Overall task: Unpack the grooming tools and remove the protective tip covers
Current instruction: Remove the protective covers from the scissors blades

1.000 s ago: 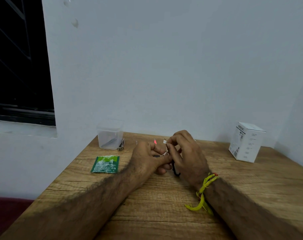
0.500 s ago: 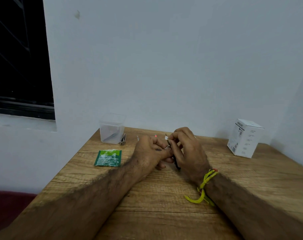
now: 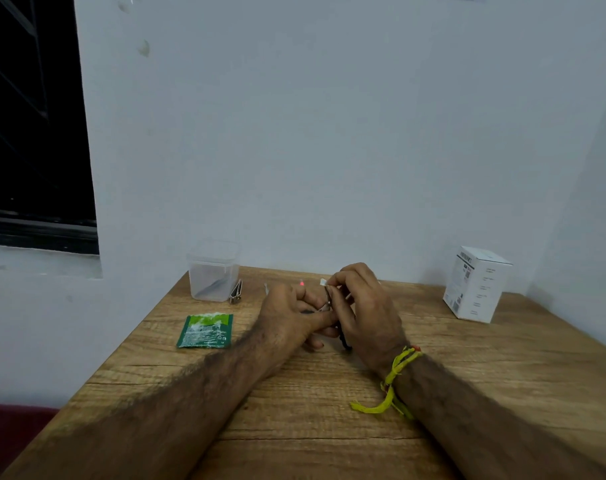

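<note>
So from where I'm watching, both hands are bunched together over the middle of the wooden counter. The left hand has its grip curled round the lower part of a small metal grooming tool with a dark handle, thumb laid along it. The right hand sits right up against it, its grip pinched narrow on the upper end of the same tool, where a little white protective tip cover pokes out just past the fingertips. I can't tell if the cover is off the tip or not, it's too small. A thin pale stick shows between the right fingers too. Just beyond the left grip there's a tiny red-tipped piece lying on the counter. Further out to the left of the grip, a clear plastic tub with something dark and slim inside, a small metal clip-like tool leaning against it, and a flat green foil sachet nearer to me. Way off to the right of the grip stands a white cardboard box. Yellow thread band on the right wrist.
</note>
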Motion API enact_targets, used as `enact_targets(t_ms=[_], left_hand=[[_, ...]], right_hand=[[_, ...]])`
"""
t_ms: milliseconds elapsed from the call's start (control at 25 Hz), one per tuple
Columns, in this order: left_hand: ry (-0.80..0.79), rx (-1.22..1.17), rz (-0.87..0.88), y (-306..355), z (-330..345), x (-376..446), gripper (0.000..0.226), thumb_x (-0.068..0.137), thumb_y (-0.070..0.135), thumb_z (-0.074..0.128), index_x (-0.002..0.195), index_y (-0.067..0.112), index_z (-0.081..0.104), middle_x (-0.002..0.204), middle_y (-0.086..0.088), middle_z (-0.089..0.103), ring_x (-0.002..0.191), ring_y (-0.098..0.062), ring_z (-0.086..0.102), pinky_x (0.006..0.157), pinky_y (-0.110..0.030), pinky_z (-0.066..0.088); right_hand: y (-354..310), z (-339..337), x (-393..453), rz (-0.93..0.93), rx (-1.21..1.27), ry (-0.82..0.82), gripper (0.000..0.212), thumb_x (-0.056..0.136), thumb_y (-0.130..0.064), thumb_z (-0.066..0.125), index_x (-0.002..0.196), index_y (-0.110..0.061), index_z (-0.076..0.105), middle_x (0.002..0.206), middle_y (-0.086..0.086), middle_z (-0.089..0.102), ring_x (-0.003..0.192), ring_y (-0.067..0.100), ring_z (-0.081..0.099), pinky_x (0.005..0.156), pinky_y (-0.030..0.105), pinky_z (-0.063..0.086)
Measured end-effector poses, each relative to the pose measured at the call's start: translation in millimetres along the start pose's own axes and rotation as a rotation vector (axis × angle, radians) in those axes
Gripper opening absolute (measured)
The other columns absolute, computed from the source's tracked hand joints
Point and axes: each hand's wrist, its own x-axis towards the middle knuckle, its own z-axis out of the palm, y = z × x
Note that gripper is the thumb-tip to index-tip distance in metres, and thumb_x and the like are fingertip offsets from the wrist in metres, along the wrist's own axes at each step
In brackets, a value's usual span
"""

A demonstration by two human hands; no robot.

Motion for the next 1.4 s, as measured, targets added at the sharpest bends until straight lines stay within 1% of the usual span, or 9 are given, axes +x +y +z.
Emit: enact_targets(t_ms=[160,320,400,600,720,920,1040,1200,1400], left_hand=[[-0.007,0.001,0.014,0,0,0,0.042,0.077,0.005,0.084,0.103,-0.018,0.061,0.082,-0.027,0.074,0.071,-0.032,0.076,0.044,-0.024,0.054],[-0.001,-0.004,0.017,-2,-2,2,0.038,0.079,0.004,0.083,0.101,-0.016,0.061,0.077,-0.022,0.075,0.068,-0.029,0.076,0.043,-0.023,0.053],[0.011,-0.012,0.012,-4,-2,3,0.032,0.079,0.003,0.082,0.098,-0.013,0.062,0.075,-0.019,0.076,0.066,-0.028,0.076,0.042,-0.023,0.053],[0.016,-0.018,0.016,-7,-3,5,0.023,0.078,0.005,0.084,0.089,-0.002,0.065,0.073,-0.015,0.076,0.066,-0.026,0.077,0.043,-0.024,0.054],[-0.005,-0.022,0.011,-7,-4,4,0.016,0.08,0.003,0.082,0.085,0.004,0.067,0.076,-0.016,0.077,0.069,-0.026,0.077,0.046,-0.025,0.057],[-0.066,-0.06,0.015,-3,-5,0,0.025,0.082,-0.005,0.078,0.103,-0.006,0.065,0.089,-0.02,0.077,0.078,-0.032,0.077,0.056,-0.028,0.061],[-0.061,-0.078,0.007,-2,-4,-2,0.025,0.082,-0.007,0.076,0.104,-0.008,0.064,0.09,-0.024,0.075,0.076,-0.033,0.076,0.058,-0.027,0.061],[-0.063,-0.091,-0.019,-2,-4,1,0.031,0.081,-0.007,0.077,0.108,-0.012,0.063,0.09,-0.028,0.074,0.071,-0.031,0.076,0.06,-0.026,0.062],[-0.027,-0.116,-0.006,-2,-3,1,0.029,0.08,-0.009,0.077,0.106,-0.013,0.064,0.09,-0.025,0.076,0.073,-0.032,0.076,0.06,-0.028,0.063]], right_hand=[[-2,-3,0,0.003,-0.003,-0.006,0.004,0.095,-0.01,0.061,0.095,-0.009,0.064,0.1,0.001,0.057,0.083,0.017,0.057,0.071,0.041,0.053],[-3,-6,-2,-0.013,-0.018,-0.049,0.007,0.096,-0.013,0.059,0.098,-0.008,0.064,0.103,0.002,0.057,0.084,0.019,0.058,0.072,0.042,0.053],[-2,-7,-3,-0.025,-0.048,-0.102,0.009,0.096,-0.015,0.057,0.1,-0.008,0.063,0.105,0.004,0.057,0.084,0.021,0.059,0.07,0.044,0.053],[0,-5,-3,-0.053,-0.005,-0.115,0.007,0.096,-0.012,0.057,0.097,-0.007,0.062,0.103,0.004,0.055,0.083,0.021,0.058,0.07,0.044,0.053],[6,-5,-1,-0.049,0.036,-0.081,0.003,0.095,-0.007,0.06,0.095,-0.007,0.063,0.101,0.003,0.055,0.081,0.018,0.059,0.071,0.042,0.054],[8,-8,0,-0.067,0.051,-0.05,0.005,0.093,-0.002,0.062,0.094,-0.007,0.064,0.099,0.003,0.056,0.081,0.015,0.058,0.074,0.036,0.053],[8,-13,1,-0.043,0.079,-0.087,0.004,0.091,0.001,0.063,0.093,-0.003,0.065,0.099,0.005,0.056,0.085,0.017,0.058,0.076,0.033,0.053],[8,-15,-6,0.004,0.174,-0.037,0.009,0.088,0.005,0.065,0.089,-0.004,0.065,0.096,0.004,0.056,0.087,0.009,0.057,0.076,0.014,0.046],[8,-12,-6,0.061,0.156,0.025,0.006,0.089,-0.002,0.066,0.091,-0.007,0.066,0.1,-0.001,0.055,0.084,0.009,0.058,0.071,0.015,0.046]])
